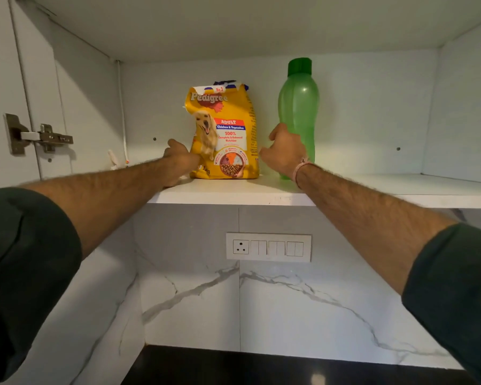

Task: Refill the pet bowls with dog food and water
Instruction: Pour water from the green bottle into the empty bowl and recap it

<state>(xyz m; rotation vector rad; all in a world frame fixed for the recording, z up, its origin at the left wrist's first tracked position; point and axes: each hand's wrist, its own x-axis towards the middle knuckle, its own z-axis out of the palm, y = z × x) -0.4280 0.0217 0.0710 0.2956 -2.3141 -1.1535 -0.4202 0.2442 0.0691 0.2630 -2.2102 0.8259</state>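
White shelf [372, 187] holds a dog food bag [225, 129] and green bottle [299, 101]. My left hand [178, 157] meets the bag, grip unclear; my right hand [285, 154] is loose.

Both arms [109, 190] stretched forward and upward, bare below dark sleeves [31, 259] pushed up near elbows. Left hand [179, 159] back up, fingers curled forward, tips hidden (grip unclear). Right hand [285, 154] back toward camera, thumb [275, 132] raised, fingers loosely bent, nothing held. Pink thread band [300, 168] round right wrist.
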